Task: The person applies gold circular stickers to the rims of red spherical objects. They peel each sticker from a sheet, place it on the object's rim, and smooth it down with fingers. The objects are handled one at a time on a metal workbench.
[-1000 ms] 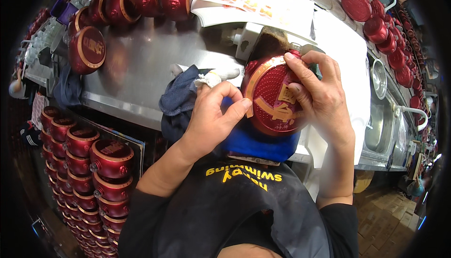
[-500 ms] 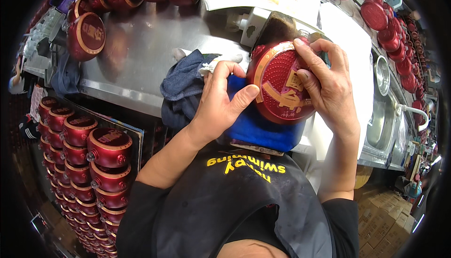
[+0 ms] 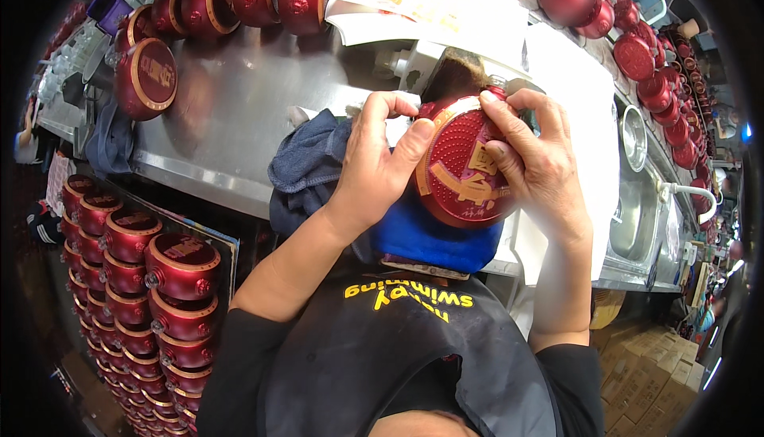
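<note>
Standing stacked at near left are red drums [image 3: 184,252]; then comes a dark blue cloth [image 3: 309,154] beside the left hand [image 3: 374,158], whose grip cannot be told. Its thumb reaches the left rim of a central gold-rimmed drum [image 3: 458,146]; the right hand [image 3: 537,158] grasps the right side, hiding part of the face.

Steel bench [image 3: 263,79] | red drum-shaped containers [image 3: 211,1] lined along far side | navy cloth [image 3: 309,152] at near edge
</note>
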